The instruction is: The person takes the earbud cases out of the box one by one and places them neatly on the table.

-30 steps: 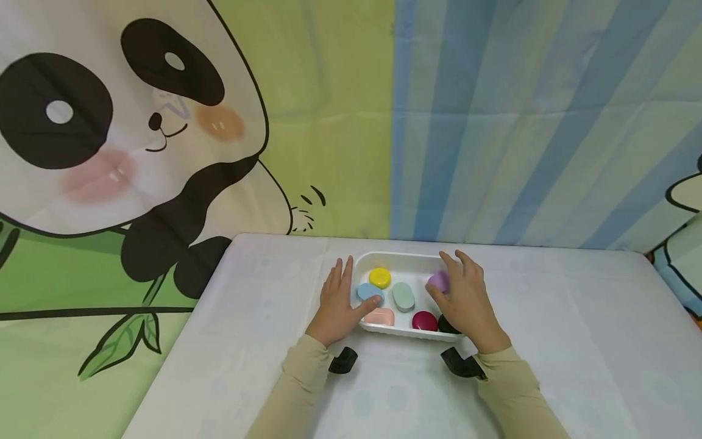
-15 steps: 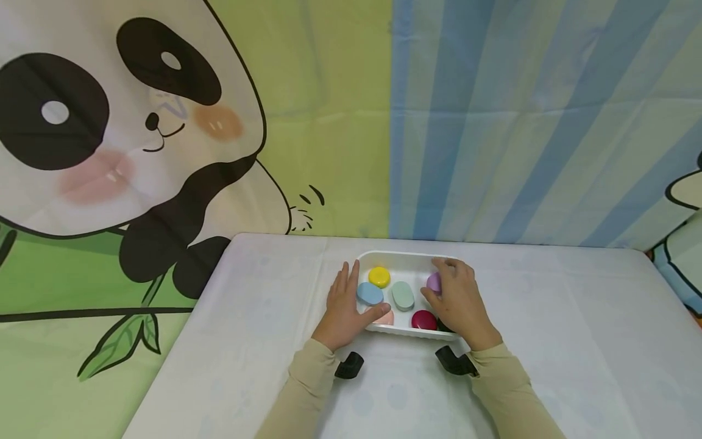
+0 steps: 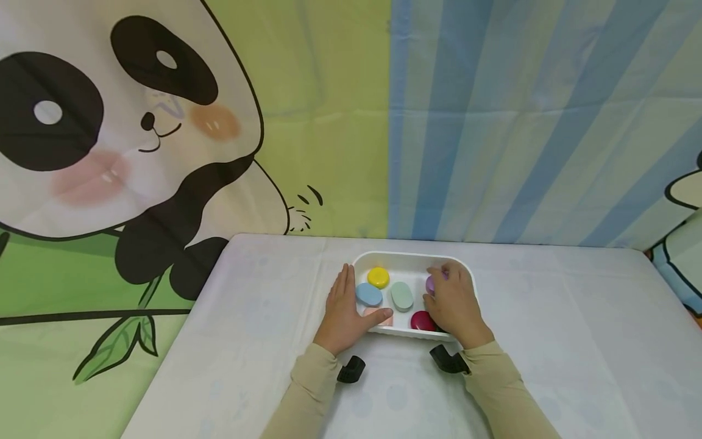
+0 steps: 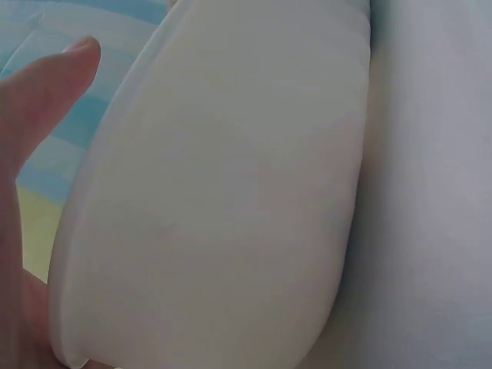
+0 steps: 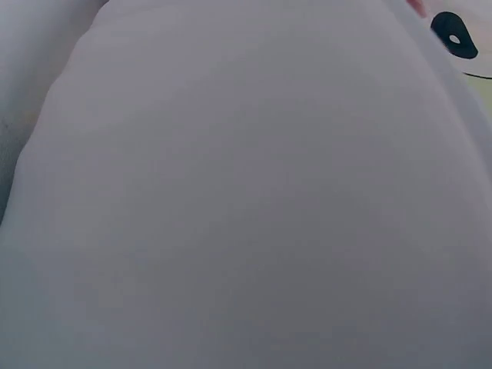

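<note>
A white tray (image 3: 406, 261) holds several smooth, coloured pieces. My right hand (image 3: 457, 305) reaches over its right part, thumb and fingers closed around a purple rounded piece (image 3: 430, 285). Along the tray's left side lies my left hand (image 3: 341, 314), fingers straight, thumb reaching over the front left corner above a pink piece (image 3: 386, 321). The left wrist view shows the tray's outer wall (image 4: 223, 184) close up with the left thumb (image 4: 65, 84) beside its rim. In the right wrist view the tray wall (image 5: 246, 184) fills nearly everything and hides the right hand's grip.
Also in the tray are a yellow round piece (image 3: 378, 278), a blue oval (image 3: 369, 294), a pale green oval (image 3: 402, 296) and a dark red round piece (image 3: 423, 321). A white cloth covers the table (image 3: 263, 292). Behind it hangs a panda-printed curtain (image 3: 329, 122).
The right hand has moved left and lower over the tray, its fingers closing around the purple piece. The left hand has slid slightly right, its thumb further over the pink piece.
</note>
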Motion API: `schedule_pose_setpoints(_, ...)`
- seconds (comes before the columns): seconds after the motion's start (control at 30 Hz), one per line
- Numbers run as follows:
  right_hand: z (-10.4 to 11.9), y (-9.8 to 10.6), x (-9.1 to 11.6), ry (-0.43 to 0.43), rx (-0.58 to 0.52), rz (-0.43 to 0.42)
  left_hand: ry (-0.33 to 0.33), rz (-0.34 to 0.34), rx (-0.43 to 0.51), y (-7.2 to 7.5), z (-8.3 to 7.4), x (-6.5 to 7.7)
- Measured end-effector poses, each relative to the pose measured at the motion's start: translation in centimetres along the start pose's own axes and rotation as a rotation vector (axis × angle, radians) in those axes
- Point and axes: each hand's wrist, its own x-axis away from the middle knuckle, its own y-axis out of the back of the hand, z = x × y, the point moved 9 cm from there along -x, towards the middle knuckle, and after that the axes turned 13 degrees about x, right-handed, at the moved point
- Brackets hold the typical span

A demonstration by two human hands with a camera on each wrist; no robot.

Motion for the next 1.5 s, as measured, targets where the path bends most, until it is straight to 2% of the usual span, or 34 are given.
schedule_pose_setpoints(0.23,0.2,-0.6,0.2,0.031,0.086,0.046,-0.006,-0.004,0.003,0.0,0.2,0.0)
schedule_pose_setpoints(0.43,0.2,-1.2,0.1,0.015,0.123,0.095,0.01,-0.001,0.014,0.0,0.6,0.0)
schedule_pose_setpoints(0.67,0.2,-1.3,0.0,0.015,0.143,0.091,0.049,-0.005,0.07,-0.1,1.1,0.0)
schedule_pose_setpoints(0.83,0.4,-1.3,0.0,0.016,0.167,0.108,0.048,-0.017,0.092,-0.2,1.4,0.0)
schedule_pose_setpoints(0.97,0.7,-1.1,0.0,0.049,0.187,0.086,0.05,-0.019,0.089,-0.2,1.5,0.0)
schedule_pose_setpoints(1.17,0.7,-0.9,0.0,0.053,0.158,0.082,0.049,-0.017,0.091,-0.2,1.5,0.0)
schedule_pose_setpoints(1.37,0.6,-0.4,-0.1,0.031,0.072,0.068,0.052,-0.012,0.095,-0.2,1.4,0.0)
schedule_pose_setpoints(1.5,0.3,-0.5,-0.3,-0.01,0.019,0.105,0.06,-0.008,0.102,-0.2,1.4,0.1)
